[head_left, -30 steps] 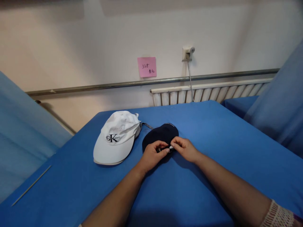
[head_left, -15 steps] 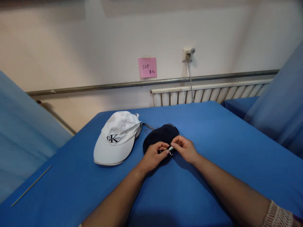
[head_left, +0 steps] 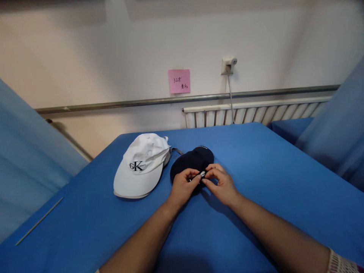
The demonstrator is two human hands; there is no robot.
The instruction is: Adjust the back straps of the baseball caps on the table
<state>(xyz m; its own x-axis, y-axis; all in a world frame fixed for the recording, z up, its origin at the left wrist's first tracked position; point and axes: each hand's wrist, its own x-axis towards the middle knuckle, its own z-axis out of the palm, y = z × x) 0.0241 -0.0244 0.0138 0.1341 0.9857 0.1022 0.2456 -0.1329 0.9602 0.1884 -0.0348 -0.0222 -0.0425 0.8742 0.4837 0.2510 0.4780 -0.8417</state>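
A black cap (head_left: pixel 186 162) lies on the blue-covered table, its brim with small white lettering pointing away to the right. My left hand (head_left: pixel 183 186) is closed in a pinch at the cap's near edge. From the right, my right hand (head_left: pixel 222 185) pinches the same edge with thumb and fingers. Between the fingertips shows a small white piece (head_left: pixel 203 173), perhaps a tag or strap end; its kind is not clear. Left of the black cap sits a white cap (head_left: pixel 143 163) with black "CK" letters, apparently stacked on another cap. Neither hand touches it.
The blue cover (head_left: pixel 113 231) spreads over the table. A thin stick (head_left: pixel 39 221) lies at its left edge. Blue curtains (head_left: pixel 25 159) hang on both sides. Behind are a metal rail (head_left: pixel 136 102), a radiator (head_left: pixel 222 116), a plugged-in socket (head_left: pixel 228 66) and a pink note (head_left: pixel 179 81).
My right hand has shifted slightly and regripped, its fingers now bent more around the cap's near edge. The metal ring seen earlier is mostly hidden. The view has moved a little.
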